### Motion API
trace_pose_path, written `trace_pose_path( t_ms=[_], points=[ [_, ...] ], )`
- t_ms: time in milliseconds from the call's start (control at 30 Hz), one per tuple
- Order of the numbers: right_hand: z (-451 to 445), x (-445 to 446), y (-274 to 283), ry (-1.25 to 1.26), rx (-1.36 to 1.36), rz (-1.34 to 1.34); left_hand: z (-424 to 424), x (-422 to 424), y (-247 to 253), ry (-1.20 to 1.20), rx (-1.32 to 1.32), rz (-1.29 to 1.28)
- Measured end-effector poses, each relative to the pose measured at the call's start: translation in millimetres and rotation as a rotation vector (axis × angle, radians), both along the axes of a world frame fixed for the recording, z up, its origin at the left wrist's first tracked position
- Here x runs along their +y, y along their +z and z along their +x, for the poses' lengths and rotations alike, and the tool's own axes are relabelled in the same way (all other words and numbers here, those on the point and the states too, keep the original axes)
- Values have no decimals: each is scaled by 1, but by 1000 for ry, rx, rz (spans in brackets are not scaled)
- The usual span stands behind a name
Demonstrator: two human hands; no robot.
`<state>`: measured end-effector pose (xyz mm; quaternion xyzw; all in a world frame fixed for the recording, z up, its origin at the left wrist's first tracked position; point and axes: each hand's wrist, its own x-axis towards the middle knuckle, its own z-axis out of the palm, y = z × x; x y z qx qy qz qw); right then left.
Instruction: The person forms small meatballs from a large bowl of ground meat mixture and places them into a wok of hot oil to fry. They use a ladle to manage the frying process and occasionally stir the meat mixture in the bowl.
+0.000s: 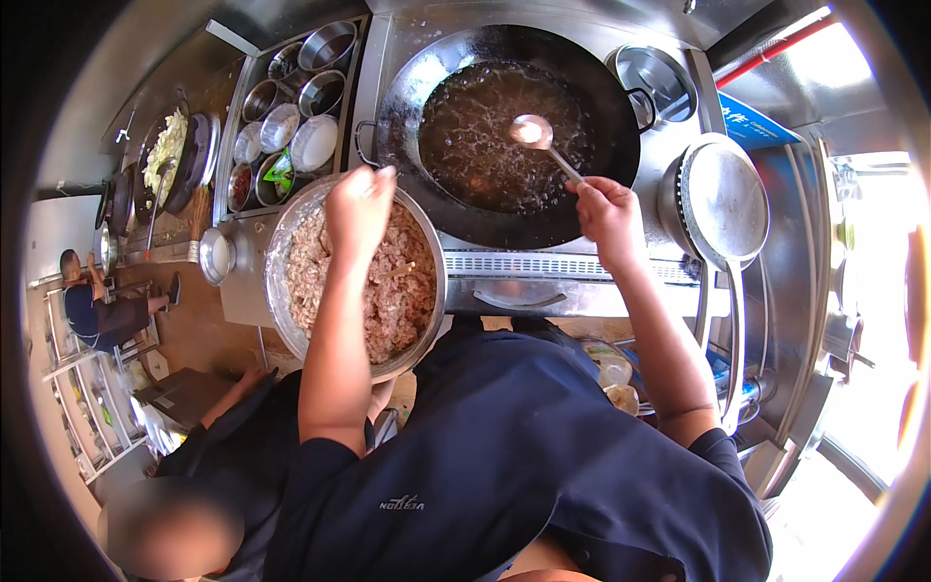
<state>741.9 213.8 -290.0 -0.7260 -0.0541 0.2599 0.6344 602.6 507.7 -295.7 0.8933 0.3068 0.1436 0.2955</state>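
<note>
My right hand grips the handle of a metal spoon. The spoon's bowl, with a pale lump in it, is over the dark bubbling oil in a large black wok. Over a big metal bowl of raw minced meat mixture, my left hand is held with its fingers curled. Whether anything is inside that hand is hidden. A light wooden stick lies in the mixture.
Seasoning containers stand left of the wok. To its right are a steel pot and a long-handled perforated strainer. A co-worker's arm is at lower left; another person is farther off. A pan of pale food sits at far left.
</note>
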Motion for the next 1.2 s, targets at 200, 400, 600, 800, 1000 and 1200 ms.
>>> trace_pose_path(
  t_ms=[200,400,600,800,1000,1200],
  points=[
    [49,-2,-75,316,-968,-958,-118,43,-46,319,-158,-241],
    [23,24,-74,425,-956,-896,-170,43,-61,498,-181,-286],
    [-4,74,-81,491,-882,-874,-181,38,-65,547,-249,-334],
    [-2,85,-95,571,-729,-991,-196,48,-64,573,-267,-432],
    [0,85,-110,471,-642,-874,-192,48,-59,541,-326,-438],
    [12,78,-114,518,-500,-652,-180,39,-47,513,-294,-460]
  ],
)
